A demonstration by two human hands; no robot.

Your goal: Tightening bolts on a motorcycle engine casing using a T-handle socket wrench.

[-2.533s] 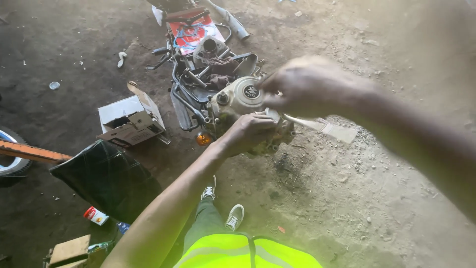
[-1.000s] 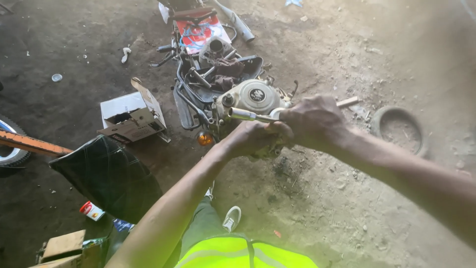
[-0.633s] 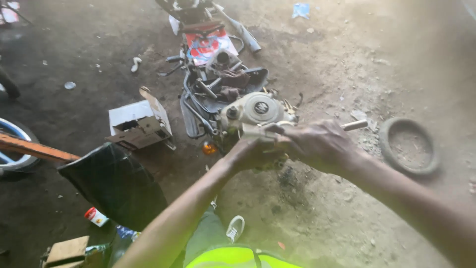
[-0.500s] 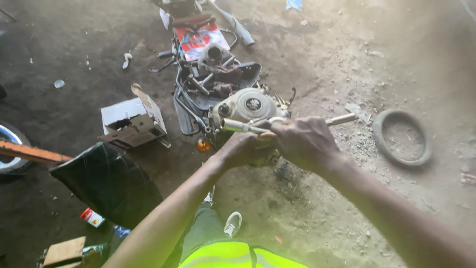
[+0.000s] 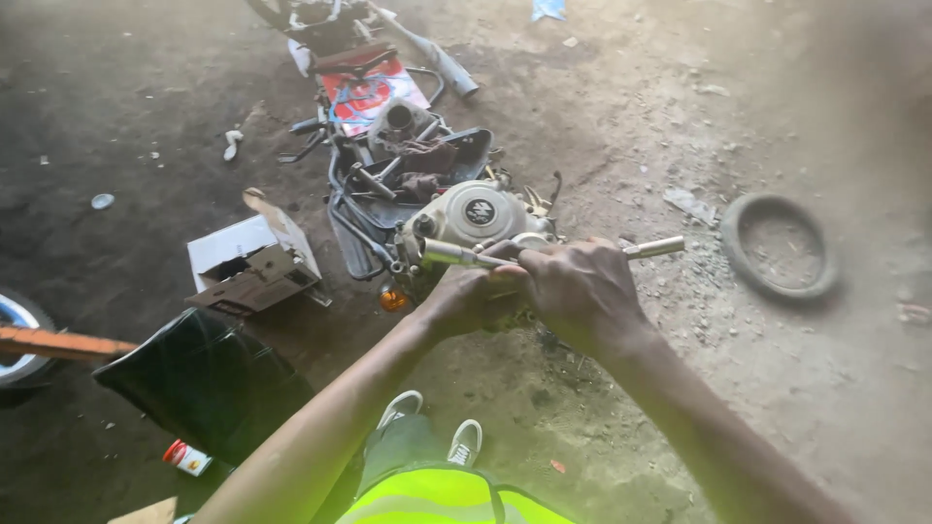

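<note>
A small silver engine (image 5: pixel 476 215) with a round side cover lies on the dirt floor among black frame parts. Across it runs a long metal wrench bar (image 5: pixel 652 248), level and pointing left to right. My right hand (image 5: pixel 582 291) is wrapped around the middle of that bar. Just left of it, my left hand (image 5: pixel 466 299) presses on the engine body below the bar's socket end (image 5: pixel 437 252); what its fingers hold is hidden.
An open cardboard box (image 5: pixel 254 267) and a black seat (image 5: pixel 199 378) lie at the left. A rubber ring (image 5: pixel 780 247) sits on the ground at the right. Red-topped parts (image 5: pixel 374 92), a pipe (image 5: pixel 442 63) and a small can (image 5: pixel 186 456) lie around. My shoes (image 5: pixel 432 437) are below.
My right hand came down from above the engine onto the wrench bar and closed on it. The bar has swung slightly, and the left hand stayed on the engine.
</note>
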